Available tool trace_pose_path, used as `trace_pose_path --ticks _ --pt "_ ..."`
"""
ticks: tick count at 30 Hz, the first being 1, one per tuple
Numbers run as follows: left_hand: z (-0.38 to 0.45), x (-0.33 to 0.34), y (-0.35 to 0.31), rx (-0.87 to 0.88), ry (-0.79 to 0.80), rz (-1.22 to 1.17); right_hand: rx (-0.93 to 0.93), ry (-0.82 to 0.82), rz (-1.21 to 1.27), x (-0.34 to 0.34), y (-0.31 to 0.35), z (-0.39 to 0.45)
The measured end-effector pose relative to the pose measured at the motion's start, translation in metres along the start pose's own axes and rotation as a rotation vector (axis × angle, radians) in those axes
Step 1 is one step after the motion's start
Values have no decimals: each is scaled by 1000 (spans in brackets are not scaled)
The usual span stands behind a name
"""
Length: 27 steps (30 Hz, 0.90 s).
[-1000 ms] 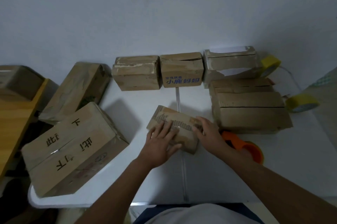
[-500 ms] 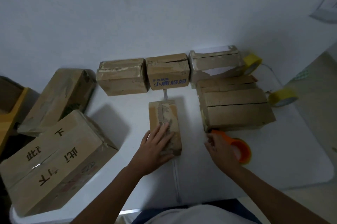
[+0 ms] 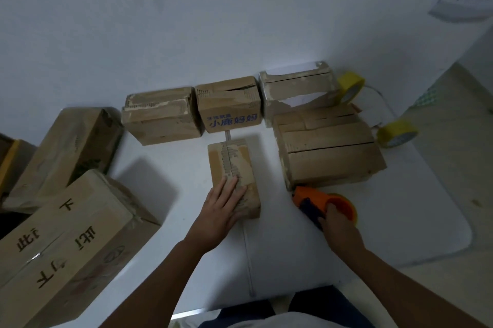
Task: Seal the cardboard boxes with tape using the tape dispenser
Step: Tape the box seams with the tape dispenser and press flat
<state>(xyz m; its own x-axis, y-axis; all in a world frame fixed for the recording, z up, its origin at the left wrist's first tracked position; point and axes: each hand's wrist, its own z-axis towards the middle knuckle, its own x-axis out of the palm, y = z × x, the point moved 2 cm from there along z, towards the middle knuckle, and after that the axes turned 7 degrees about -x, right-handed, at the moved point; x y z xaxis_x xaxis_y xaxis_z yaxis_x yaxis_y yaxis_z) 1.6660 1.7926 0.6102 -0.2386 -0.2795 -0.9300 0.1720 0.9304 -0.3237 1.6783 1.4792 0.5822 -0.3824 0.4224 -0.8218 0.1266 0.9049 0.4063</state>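
White table [image 3: 400,223], boxes along far edge. Mid-table: our L hand [image 3: 221,210] lay flat on small box [image 3: 234,175], seam untaped; R hand [image 3: 338,223] gripped tape dispenser [image 3: 320,199] beside it. Sealing not begun.

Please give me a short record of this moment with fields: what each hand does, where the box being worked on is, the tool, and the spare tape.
left hand: left hand rests flat, fingers straight, on the near end of the small box
right hand: right hand grips the orange tape dispenser
small box: lies lengthwise at the table centre, worn seam facing up
dispenser: on the table, right of the small box, before a larger box
spare tape: two yellow rolls at far right
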Motion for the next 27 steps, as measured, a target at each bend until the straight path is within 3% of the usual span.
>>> trace_pose_path --ticks 2,5,8,11,16,20,27 --pt "5 -5 1 -34 14 -5 -58 -49 -18 -11 2 -6" --pt "8 -21 -10 -33 -70 -85 -180 -96 172 -28 6 -19" --pt "8 -36 -31 -70 -165 -418 -272 -119 259 -44 12 -29" --pt "7 -35 -53 -262 -100 -737 -331 -149 283 -54 20 -33" --pt "28 -32 -80 -180 -150 -533 -320 -149 311 -56 24 -31" --pt "55 -39 -88 -232 -268 -442 -297 -139 301 -57 16 -27" --pt "75 -13 -95 -63 -94 24 -288 -71 243 -52 -3 -30"
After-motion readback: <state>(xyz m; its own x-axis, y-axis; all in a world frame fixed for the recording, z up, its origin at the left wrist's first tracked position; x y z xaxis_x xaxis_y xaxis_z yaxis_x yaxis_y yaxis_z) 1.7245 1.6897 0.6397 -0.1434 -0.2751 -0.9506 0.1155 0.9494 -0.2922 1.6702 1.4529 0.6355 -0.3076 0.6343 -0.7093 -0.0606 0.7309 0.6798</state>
